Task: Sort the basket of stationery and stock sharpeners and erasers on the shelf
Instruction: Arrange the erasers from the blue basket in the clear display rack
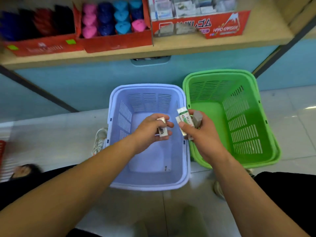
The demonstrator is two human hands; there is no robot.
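Note:
My left hand [150, 132] holds a small white eraser [162, 128] above the lilac basket [118, 106]. My right hand [200, 134] grips several erasers [185, 119] together, one with a green and white sleeve and one plain grey, over the gap between the lilac basket and the green basket [266, 134]. Both baskets look almost bare inside; a tiny dark item lies on the lilac basket's floor. On the shelf [171, 46] above, a red box of erasers [196, 26] stands at the right and a red box of coloured sharpeners [114, 19] in the middle.
Another red box [39, 45] with dark blue, red and black items stands on the shelf at the left. A white cable [99, 141] lies on the tiled floor left of the lilac basket. A red crate edge [2, 151] shows at far left. My knees frame the bottom.

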